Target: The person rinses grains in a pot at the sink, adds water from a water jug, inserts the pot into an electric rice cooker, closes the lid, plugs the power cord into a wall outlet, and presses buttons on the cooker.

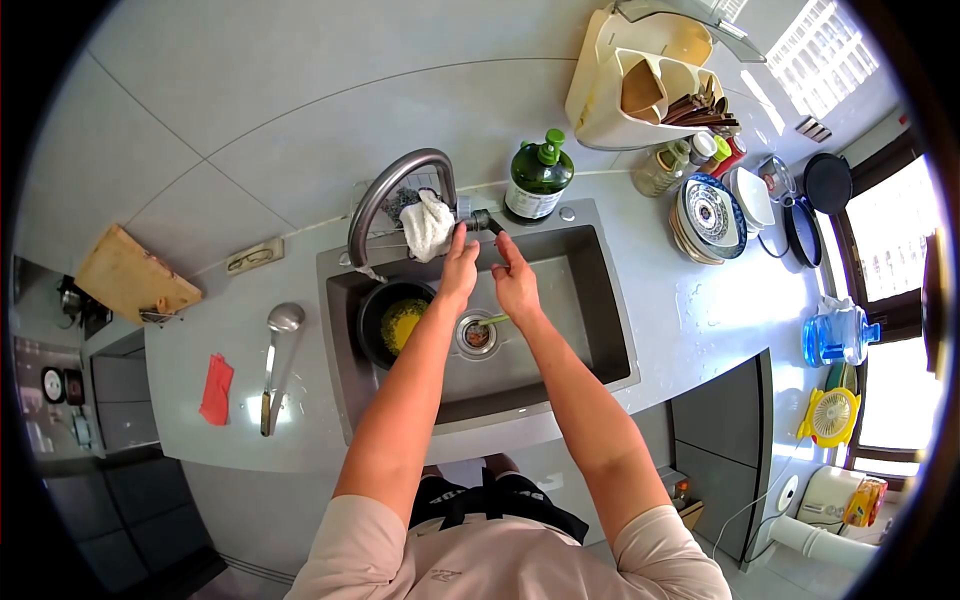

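Note:
Both my hands reach over the grey sink (590,300), fingers stretched out. My left hand (459,270) is just below the faucet's spout end (472,216), beside a white cloth (430,226). To its right, my right hand (516,284) has its fingertips close to the dark lever (492,224); I cannot tell whether they touch it. Neither hand visibly holds anything. The curved metal faucet (385,190) arches at the left. A black pot (370,338) with yellow contents stands in the sink's left side, partly hidden by my left forearm. Scraps and a green stalk lie at the drain (476,335).
A green soap bottle (540,185) stands behind the sink. Stacked bowls (712,215), jars (660,170) and a cutlery holder (640,90) are at the right back. A ladle (272,360), a red cloth (216,390) and a cutting board (135,275) are left.

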### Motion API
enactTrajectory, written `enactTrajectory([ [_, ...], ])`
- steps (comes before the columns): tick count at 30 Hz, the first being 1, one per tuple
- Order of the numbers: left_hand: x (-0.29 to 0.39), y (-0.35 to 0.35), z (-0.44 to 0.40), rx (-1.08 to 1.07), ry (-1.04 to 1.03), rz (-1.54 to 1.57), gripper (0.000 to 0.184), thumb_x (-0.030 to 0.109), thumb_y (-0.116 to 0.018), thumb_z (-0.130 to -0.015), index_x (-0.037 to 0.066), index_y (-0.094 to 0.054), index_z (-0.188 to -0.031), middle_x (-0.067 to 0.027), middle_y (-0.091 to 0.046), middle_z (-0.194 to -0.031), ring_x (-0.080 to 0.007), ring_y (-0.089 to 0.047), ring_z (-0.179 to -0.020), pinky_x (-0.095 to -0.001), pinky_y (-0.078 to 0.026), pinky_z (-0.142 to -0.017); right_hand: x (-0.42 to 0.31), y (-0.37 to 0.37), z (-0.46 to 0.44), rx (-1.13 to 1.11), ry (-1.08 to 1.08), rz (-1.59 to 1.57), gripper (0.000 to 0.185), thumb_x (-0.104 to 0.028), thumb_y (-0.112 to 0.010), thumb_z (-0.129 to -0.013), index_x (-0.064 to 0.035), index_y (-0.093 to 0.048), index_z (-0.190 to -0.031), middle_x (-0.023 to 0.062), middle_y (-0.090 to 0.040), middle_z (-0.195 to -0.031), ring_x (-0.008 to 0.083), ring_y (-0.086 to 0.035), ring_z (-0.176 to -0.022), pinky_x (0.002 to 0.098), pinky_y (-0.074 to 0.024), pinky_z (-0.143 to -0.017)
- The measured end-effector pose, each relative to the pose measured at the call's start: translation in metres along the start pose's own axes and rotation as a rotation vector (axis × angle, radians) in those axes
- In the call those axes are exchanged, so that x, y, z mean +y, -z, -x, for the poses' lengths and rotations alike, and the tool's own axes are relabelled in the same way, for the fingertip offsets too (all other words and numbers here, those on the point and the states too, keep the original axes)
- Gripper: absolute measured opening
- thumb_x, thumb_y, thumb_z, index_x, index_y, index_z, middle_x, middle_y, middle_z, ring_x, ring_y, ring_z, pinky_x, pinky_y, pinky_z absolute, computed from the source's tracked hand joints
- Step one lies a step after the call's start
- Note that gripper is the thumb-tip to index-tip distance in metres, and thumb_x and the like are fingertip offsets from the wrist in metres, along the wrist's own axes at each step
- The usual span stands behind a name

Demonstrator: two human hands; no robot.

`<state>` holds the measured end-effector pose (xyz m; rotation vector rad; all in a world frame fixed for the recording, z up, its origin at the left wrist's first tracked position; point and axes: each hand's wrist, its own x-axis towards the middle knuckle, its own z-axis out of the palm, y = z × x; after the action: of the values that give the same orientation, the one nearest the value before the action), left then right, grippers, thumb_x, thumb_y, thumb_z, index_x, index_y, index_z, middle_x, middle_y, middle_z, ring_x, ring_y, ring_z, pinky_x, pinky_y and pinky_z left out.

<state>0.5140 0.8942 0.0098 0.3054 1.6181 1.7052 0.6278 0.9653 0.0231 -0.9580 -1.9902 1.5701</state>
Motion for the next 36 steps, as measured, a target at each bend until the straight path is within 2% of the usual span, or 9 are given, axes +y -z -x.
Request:
enactTrajectory([
  [1,0.002,0.001,0.001,-0.010,-0.001,-0.016,0.063,0.023,-0.051,-0.106,0.004,-0.028,-0.161,-0.0155,-0.029,-0.167,-0.0248,-0.031,-0.152,-0.0326,-0.026,-0.120,0.003,0.001,-0.001,-0.002,0.003,-0.007,0.066,0.007,-0.054,-0.094,-0.0075,-0.040,-0.157,0.0172,-0.051,-0.153,0.0268,-0.048,-0.143,0.0340,-0.0434,-0.111],
  [14,-0.017,-0.004,0.023,-0.006,-0.102,-0.038,0.061,0.023,-0.048,-0.107,0.004,-0.028,-0.161,-0.0157,-0.026,-0.168,-0.0265,-0.023,-0.156,-0.0349,-0.020,-0.124,0.016,-0.003,0.007,-0.048,0.027,-0.041,0.062,0.008,-0.052,-0.094,-0.0071,-0.045,-0.153,0.0165,-0.055,-0.150,0.0261,-0.054,-0.138,0.0345,-0.0454,-0.109],
  [16,-0.041,0.008,0.042,0.021,-0.047,-0.039,0.059,0.024,-0.050,-0.108,0.012,-0.031,-0.162,-0.0101,-0.034,-0.165,-0.0209,-0.035,-0.148,-0.0324,-0.026,-0.120,0.027,-0.012,0.019,-0.067,0.034,0.001,0.058,0.004,-0.052,-0.093,-0.0078,-0.050,-0.150,0.0177,-0.059,-0.146,0.0285,-0.057,-0.135,0.0359,-0.0488,-0.106],
  [19,-0.081,0.036,0.079,0.086,0.019,-0.126,0.057,0.021,-0.048,-0.108,0.008,-0.033,-0.161,-0.0128,-0.037,-0.164,-0.0231,-0.035,-0.149,-0.0325,-0.027,-0.120,0.042,-0.033,0.037,-0.155,-0.050,-0.023,0.058,0.009,-0.050,-0.095,-0.0052,-0.048,-0.151,0.0160,-0.057,-0.148,0.0251,-0.056,-0.136,0.0337,-0.0435,-0.112],
  [23,-0.112,0.087,0.126,0.209,0.254,-0.127,0.054,0.016,-0.048,-0.107,0.004,-0.036,-0.158,-0.0107,-0.042,-0.161,-0.0209,-0.041,-0.145,-0.0308,-0.030,-0.118,0.091,-0.072,0.058,-0.221,-0.100,-0.016,0.052,0.007,-0.048,-0.095,-0.0040,-0.053,-0.146,0.0173,-0.061,-0.142,0.0261,-0.059,-0.133,0.0334,-0.0466,-0.108],
  [26,-0.172,0.137,0.138,0.343,0.204,-0.019,0.051,0.016,-0.051,-0.105,0.008,-0.045,-0.155,-0.0119,-0.053,-0.152,-0.0238,-0.051,-0.136,-0.0299,-0.035,-0.112,0.125,-0.101,0.068,-0.225,-0.089,0.017,0.050,0.003,-0.049,-0.094,-0.0056,-0.057,-0.142,0.0190,-0.067,-0.134,0.0279,-0.063,-0.127,0.0352,-0.0505,-0.104],
  [31,-0.150,0.180,0.159,0.457,0.370,-0.062,0.052,0.014,-0.050,-0.106,0.012,-0.043,-0.157,-0.0072,-0.048,-0.156,-0.0225,-0.048,-0.139,-0.0302,-0.036,-0.111,0.126,-0.123,0.082,-0.288,-0.112,0.155,0.048,0.005,-0.045,-0.098,0.0010,-0.052,-0.145,0.0153,-0.063,-0.141,0.0234,-0.062,-0.128,0.0317,-0.0472,-0.109],
  [35,-0.160,0.203,0.148,0.561,0.282,-0.106,0.050,0.004,-0.050,-0.103,0.012,-0.049,-0.153,-0.0036,-0.054,-0.149,-0.0158,-0.053,-0.130,-0.0271,-0.038,-0.109,0.124,-0.133,0.084,-0.230,-0.083,0.277,0.048,0.004,-0.046,-0.095,-0.0014,-0.055,-0.143,0.0187,-0.064,-0.138,0.0289,-0.062,-0.127,0.0357,-0.0486,-0.107],
  [36,-0.162,0.209,0.146,0.561,0.273,-0.113,0.051,0.006,-0.050,-0.104,0.012,-0.047,-0.154,-0.0058,-0.052,-0.152,-0.0185,-0.052,-0.133,-0.0287,-0.038,-0.110,0.123,-0.135,0.083,-0.192,-0.068,0.261,0.049,0.003,-0.047,-0.094,-0.0027,-0.056,-0.141,0.0197,-0.065,-0.135,0.0316,-0.063,-0.125,0.0380,-0.0494,-0.106],
])
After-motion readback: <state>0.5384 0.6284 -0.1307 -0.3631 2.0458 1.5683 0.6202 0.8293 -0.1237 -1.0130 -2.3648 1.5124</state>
